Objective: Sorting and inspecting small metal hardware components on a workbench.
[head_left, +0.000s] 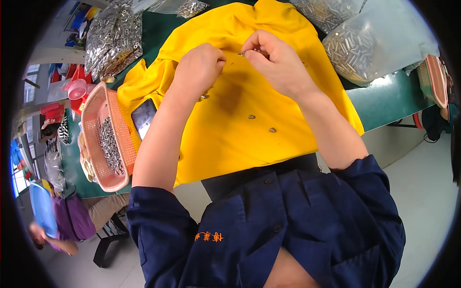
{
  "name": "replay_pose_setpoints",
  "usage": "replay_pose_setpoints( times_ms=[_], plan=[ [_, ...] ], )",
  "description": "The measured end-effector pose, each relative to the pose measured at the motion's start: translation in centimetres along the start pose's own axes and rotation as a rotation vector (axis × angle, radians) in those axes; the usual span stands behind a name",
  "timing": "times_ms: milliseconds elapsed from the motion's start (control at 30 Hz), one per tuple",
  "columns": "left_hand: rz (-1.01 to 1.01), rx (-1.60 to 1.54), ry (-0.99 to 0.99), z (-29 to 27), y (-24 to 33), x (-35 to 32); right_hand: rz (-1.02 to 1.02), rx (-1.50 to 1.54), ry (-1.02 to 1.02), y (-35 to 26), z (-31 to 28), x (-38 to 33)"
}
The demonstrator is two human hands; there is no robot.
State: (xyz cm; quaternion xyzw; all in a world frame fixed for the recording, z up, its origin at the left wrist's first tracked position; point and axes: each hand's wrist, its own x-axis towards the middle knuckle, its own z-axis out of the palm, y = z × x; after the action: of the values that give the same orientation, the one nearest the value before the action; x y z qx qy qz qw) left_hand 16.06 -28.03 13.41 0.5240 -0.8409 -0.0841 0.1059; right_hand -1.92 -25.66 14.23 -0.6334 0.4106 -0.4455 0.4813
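Observation:
Over a yellow cloth (230, 153), my right hand (278, 62) is closed, its thumb and forefinger pinching a small metal piece (241, 54). More small pieces seem to lie in its curled fingers, partly hidden. My left hand (200, 67) is closed a short way to the left, back upward; anything in its fingers is hidden from view. Close to my left wrist is a small silvery metal part (204, 97) on the cloth. Two similar metal parts, one (251, 116) nearer the middle and another (272, 129) nearer me, lie below my hands.
Left of my forearm are a dark phone (144, 117) and a pink basket (126, 137) of small metal parts (110, 149). Clear bags of metal pieces stand far left (115, 38) and right (353, 53) on the green table (384, 103). Another person (72, 216) sits at lower left.

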Motion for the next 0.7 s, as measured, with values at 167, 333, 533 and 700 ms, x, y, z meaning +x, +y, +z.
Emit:
replay_pose_setpoints(
  times_ms=[167, 333, 533, 700],
  plan=[
    [-0.069, 0.093, -0.065, 0.0, 1.1, 0.9, 0.028, -0.003, -0.011, -0.1, -0.3, -0.1],
    [-0.023, 0.286, 0.017, 0.8, 1.6, 0.5, -0.040, -0.038, 0.000, 0.3, -0.2, -0.1],
    [-0.188, -0.018, -0.016, -1.2, 2.3, 0.4, -0.062, -0.097, -0.012, 0.0, -0.2, 0.4],
    [-0.308, -1.130, 0.090, -0.2, 2.4, -2.9, -0.001, -0.051, -0.037, -0.1, -0.6, -0.1]
  ],
)
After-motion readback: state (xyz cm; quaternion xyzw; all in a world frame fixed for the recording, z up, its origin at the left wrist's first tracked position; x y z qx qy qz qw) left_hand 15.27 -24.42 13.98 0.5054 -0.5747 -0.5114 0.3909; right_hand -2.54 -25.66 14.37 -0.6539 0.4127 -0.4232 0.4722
